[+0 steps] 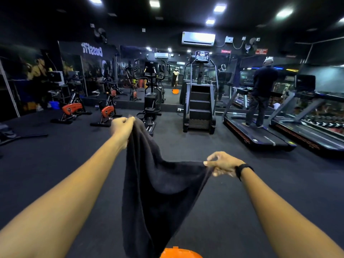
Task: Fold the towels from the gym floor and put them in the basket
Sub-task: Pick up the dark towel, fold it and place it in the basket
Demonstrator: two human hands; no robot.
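The gym floor (232,202) spread dark and bare around the person, with wide open room on both sides before the machines began; a stair climber (199,101) and a treadmill (260,135) stood well back toward the far wall. A dark towel (158,183) hung off the floor between the arms, unfolded. The left hand (122,125) pinched one top corner high up; the right hand (221,163) pinched the other, lower. Below, at the near edge of view, showed the orange basket (179,253), its contents out of sight. Folding seemed only begun, with the placing left to do.
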